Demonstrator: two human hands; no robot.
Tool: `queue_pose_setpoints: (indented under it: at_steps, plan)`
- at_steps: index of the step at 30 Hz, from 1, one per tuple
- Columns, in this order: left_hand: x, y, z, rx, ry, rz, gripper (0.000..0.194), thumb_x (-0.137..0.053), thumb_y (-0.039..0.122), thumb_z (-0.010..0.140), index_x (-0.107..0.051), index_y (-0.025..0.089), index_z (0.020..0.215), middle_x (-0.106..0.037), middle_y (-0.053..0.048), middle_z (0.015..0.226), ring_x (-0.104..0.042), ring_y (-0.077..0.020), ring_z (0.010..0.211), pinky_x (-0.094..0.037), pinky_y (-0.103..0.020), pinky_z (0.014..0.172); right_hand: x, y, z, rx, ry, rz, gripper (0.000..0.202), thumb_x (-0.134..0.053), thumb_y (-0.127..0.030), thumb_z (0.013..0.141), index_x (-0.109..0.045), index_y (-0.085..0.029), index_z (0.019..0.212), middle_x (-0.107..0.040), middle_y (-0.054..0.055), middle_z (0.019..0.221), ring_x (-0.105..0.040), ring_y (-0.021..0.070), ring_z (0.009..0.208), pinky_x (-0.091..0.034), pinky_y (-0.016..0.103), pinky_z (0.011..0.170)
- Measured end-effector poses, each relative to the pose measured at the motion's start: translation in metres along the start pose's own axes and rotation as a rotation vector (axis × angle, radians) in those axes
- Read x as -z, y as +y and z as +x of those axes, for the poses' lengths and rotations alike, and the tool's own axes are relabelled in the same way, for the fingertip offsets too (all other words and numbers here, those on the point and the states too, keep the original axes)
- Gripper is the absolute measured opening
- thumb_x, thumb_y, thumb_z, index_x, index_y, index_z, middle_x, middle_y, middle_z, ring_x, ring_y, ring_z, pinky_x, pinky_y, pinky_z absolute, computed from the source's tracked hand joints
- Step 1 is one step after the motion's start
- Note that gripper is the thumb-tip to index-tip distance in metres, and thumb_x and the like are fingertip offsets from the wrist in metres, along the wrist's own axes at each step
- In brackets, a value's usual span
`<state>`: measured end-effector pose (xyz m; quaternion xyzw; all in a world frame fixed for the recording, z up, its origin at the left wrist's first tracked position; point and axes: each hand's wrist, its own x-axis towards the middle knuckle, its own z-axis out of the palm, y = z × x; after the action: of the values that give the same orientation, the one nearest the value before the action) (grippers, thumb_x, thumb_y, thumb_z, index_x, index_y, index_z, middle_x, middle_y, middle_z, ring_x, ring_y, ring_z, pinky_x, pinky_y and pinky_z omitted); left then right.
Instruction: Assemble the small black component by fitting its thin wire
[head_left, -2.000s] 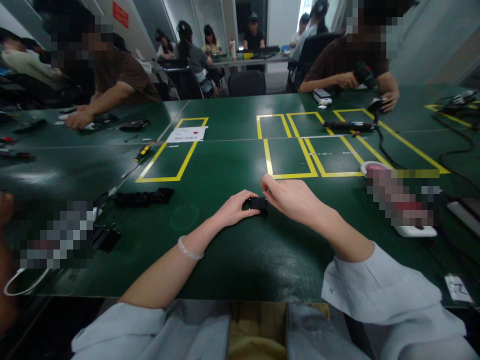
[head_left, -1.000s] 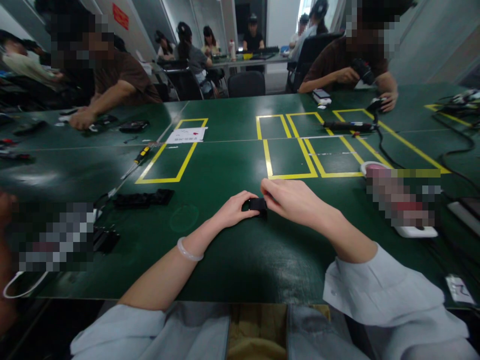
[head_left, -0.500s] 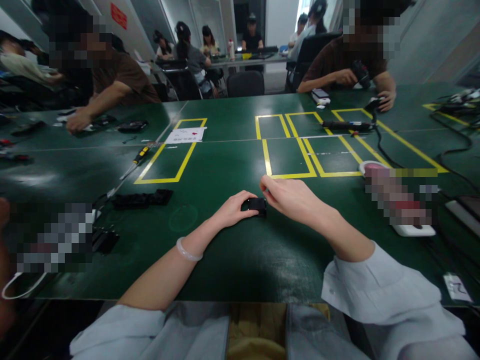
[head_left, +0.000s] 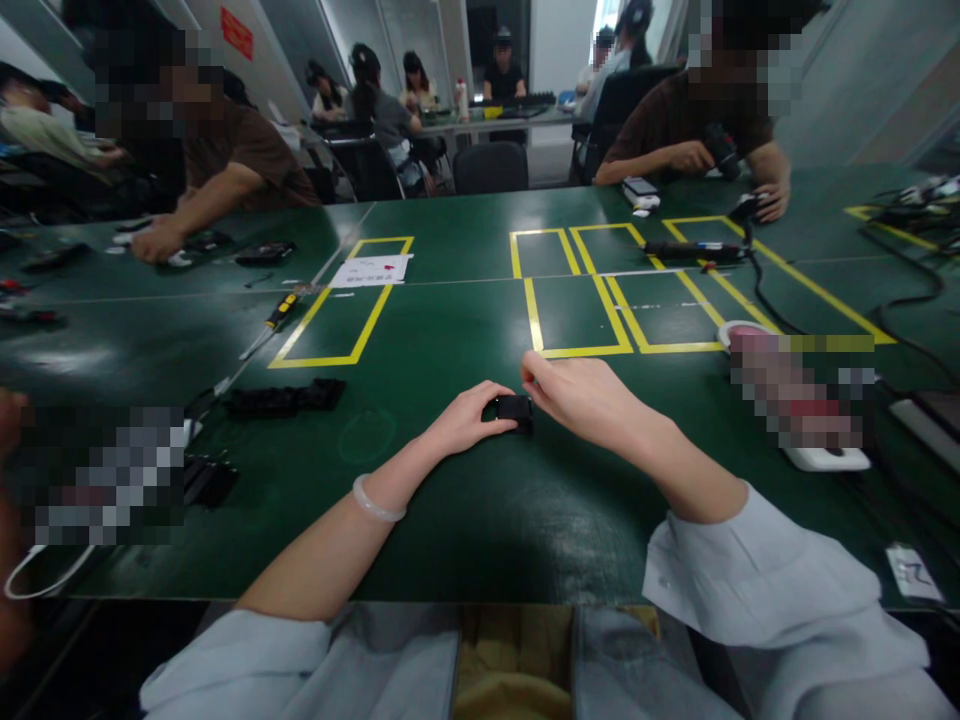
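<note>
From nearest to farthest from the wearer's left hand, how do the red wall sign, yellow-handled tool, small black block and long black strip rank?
Head view, from the left hand:
1. Small black block: gripped.
2. Long black strip: to its left.
3. Yellow-handled tool: left, beyond strip.
4. Red wall sign: background, upper left.

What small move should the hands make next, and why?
Probably a slight adjustment by the right hand at the near end of the black part: the left hand pinches the part from the other side, which should steady it, and the right hand is poised beside that end. Whether it touches is unclear.
</note>
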<state>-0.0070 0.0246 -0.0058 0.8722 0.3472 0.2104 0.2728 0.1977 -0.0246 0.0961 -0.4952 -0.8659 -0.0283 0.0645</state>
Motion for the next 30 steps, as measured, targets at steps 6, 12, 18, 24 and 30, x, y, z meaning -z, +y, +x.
queue_pose_setpoints:
  at_steps: [6,12,18,24,30]
  plan:
    - [0.0015,0.0024,0.0009,0.004,-0.011,-0.002,0.037,-0.063,0.043,0.082,-0.057,0.021,0.112,-0.060,-0.004,0.105,-0.059,-0.0221,0.097,-0.045,-0.033,0.086,0.0001,0.0016,-0.0007,0.019,0.049,0.091,0.015,-0.040,-0.026,0.092,-0.049,-0.018,0.101,-0.067,0.005,0.087,-0.061,0.0163,0.074,-0.025,0.027,0.054]
    - [0.0009,0.0020,0.0018,0.005,-0.006,0.001,0.036,-0.063,0.044,0.082,-0.057,0.021,0.110,-0.060,-0.004,0.102,-0.059,-0.0219,0.095,-0.045,-0.033,0.084,-0.0009,0.0005,0.0030,-0.009,-0.007,-0.036,0.025,-0.033,-0.035,0.097,-0.052,-0.018,0.100,-0.067,0.005,0.075,-0.061,0.0174,0.064,-0.020,0.028,0.052]
    - [0.0001,-0.0011,0.0016,0.001,-0.005,-0.004,0.038,-0.065,0.043,0.081,-0.057,0.021,0.111,-0.061,-0.004,0.105,-0.059,-0.0225,0.098,-0.045,-0.034,0.087,-0.0009,0.0026,0.0015,0.040,0.026,0.072,0.019,-0.037,-0.024,0.093,-0.049,-0.016,0.106,-0.068,0.005,0.084,-0.062,0.0169,0.073,-0.024,0.026,0.054]
    - [0.0010,0.0001,0.0015,-0.001,-0.005,-0.001,0.037,-0.063,0.044,0.082,-0.057,0.021,0.110,-0.061,-0.004,0.103,-0.059,-0.0222,0.097,-0.045,-0.034,0.086,0.0007,0.0011,0.0015,0.021,0.024,0.035,0.022,-0.035,-0.033,0.096,-0.051,-0.018,0.098,-0.068,0.004,0.080,-0.062,0.0171,0.070,-0.022,0.027,0.053]
    - [0.0012,0.0005,0.0010,0.017,-0.009,-0.006,0.037,-0.064,0.044,0.082,-0.057,0.021,0.110,-0.061,-0.005,0.104,-0.059,-0.0227,0.097,-0.045,-0.035,0.085,-0.0025,-0.0002,0.0047,-0.029,-0.010,-0.045,0.026,-0.033,-0.035,0.097,-0.054,-0.019,0.099,-0.068,0.005,0.074,-0.063,0.0183,0.065,-0.018,0.028,0.052]
